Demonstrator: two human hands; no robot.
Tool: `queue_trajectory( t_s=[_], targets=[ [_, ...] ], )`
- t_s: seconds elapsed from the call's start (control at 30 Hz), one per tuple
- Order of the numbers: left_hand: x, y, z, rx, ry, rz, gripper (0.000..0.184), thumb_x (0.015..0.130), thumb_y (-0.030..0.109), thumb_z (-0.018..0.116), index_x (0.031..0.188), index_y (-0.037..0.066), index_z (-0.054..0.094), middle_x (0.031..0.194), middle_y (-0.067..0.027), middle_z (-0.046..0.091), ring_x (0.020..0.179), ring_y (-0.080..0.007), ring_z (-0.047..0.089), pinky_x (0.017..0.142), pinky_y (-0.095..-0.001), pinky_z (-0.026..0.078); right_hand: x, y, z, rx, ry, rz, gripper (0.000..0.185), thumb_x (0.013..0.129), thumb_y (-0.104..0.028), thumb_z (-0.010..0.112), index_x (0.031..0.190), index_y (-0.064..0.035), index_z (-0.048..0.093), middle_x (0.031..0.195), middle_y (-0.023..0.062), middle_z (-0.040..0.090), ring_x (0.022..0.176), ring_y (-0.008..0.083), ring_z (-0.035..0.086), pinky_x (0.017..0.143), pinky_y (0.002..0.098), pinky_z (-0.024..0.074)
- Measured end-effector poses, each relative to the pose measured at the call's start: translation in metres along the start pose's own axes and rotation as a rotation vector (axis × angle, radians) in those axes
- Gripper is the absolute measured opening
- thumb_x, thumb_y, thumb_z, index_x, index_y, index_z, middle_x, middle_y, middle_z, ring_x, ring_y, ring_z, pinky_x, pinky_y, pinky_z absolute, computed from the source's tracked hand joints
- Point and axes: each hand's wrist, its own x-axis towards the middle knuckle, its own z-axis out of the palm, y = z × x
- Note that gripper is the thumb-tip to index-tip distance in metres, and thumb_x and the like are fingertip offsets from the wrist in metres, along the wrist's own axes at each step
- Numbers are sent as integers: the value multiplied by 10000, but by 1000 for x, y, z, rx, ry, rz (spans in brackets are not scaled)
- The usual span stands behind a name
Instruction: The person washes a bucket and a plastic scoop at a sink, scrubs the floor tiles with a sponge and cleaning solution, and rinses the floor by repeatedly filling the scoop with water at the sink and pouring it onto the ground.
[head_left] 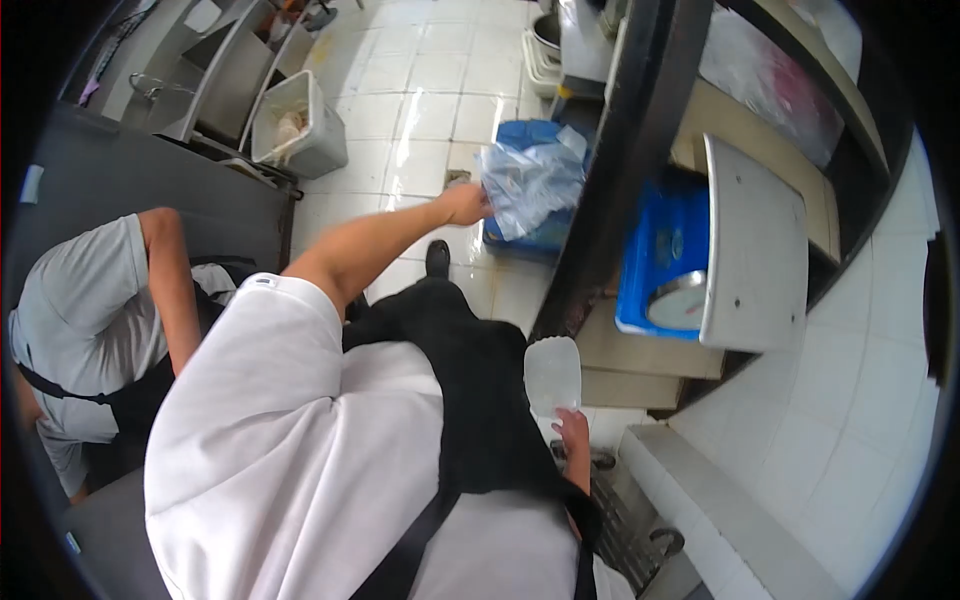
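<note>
My left hand (466,203) is stretched forward, its fingers closed on the near edge of a crumpled, pale translucent plastic bag (530,188). The bag lies over a blue crate (525,132) on the floor; what is under it is hidden. Low at my right side, my right hand (573,430) grips the lower end of a translucent white plastic container (552,372), which is held up beside my black apron (490,410). Its inside looks pale, and I cannot make out any contents.
A blue weighing scale (655,270) with a metal plate (757,245) stands on the right-hand shelf, behind a dark post (625,150). A grey bin (322,140) stands ahead left on wet-looking white tiles (425,105). Close at my left is a co-worker (95,320).
</note>
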Motion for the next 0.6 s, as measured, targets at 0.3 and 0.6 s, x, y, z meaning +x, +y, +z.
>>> queue_trajectory(
  t_s=[0.3,0.6],
  targets=[
    [-142,-207,2,165,-206,-566,313,769,274,606,833,-16,706,807,-239,662,776,-365,654,759,-409,512,34,-129,83,-144,-132,-250,271,840,-190,597,1021,5,647,930,46,657,822,144,594,741,292,471],
    [-163,-315,-31,-142,-141,-961,314,764,312,629,874,33,721,964,-201,672,909,-339,647,831,-390,512,61,-292,192,-186,-239,-259,255,854,-207,610,1029,-24,644,974,43,652,873,136,612,749,281,492]
  ],
)
